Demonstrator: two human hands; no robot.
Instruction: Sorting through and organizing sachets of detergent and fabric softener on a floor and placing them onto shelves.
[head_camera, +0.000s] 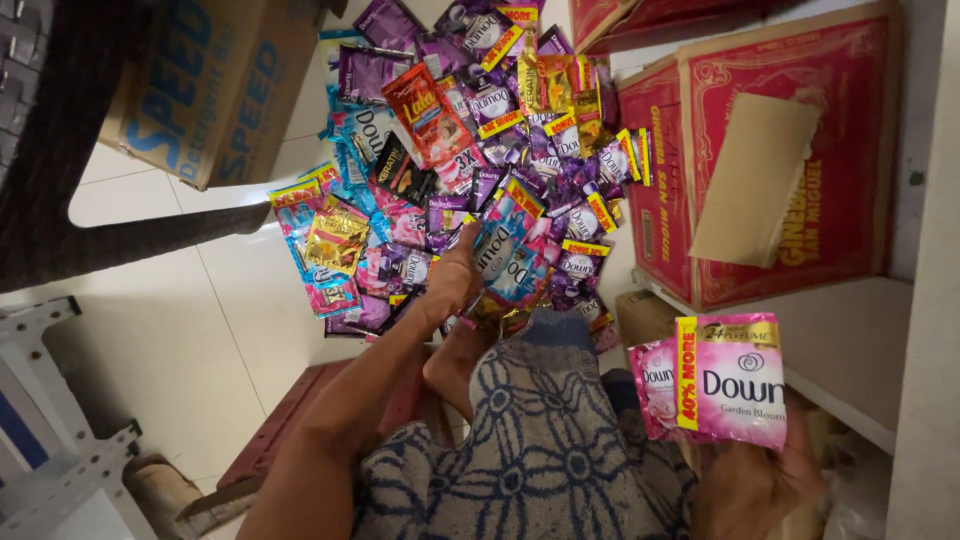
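At 4 o'clock in the head view, the right hand (750, 485) is clamped on a small stack of pink sachets (722, 378), fingers under the lower edge. Sachets: flat, glossy, bright pink foil with a yellow strip down the left side, gold band on top, white lettering, rose print on the rear one. Front sachet overlaps the one behind, which is offset toward 9 o'clock.

At centre, the left hand (455, 280) reaches out over the heap of sachets (480, 150) spread on the white tiled floor (180, 340); fingers together, touching a blue sachet (500, 250). Heap is mostly purple, with blue, pink, red and gold packs.

Red cartons (800, 160) at 2 o'clock; brown carton (215, 85) at 10 o'clock.
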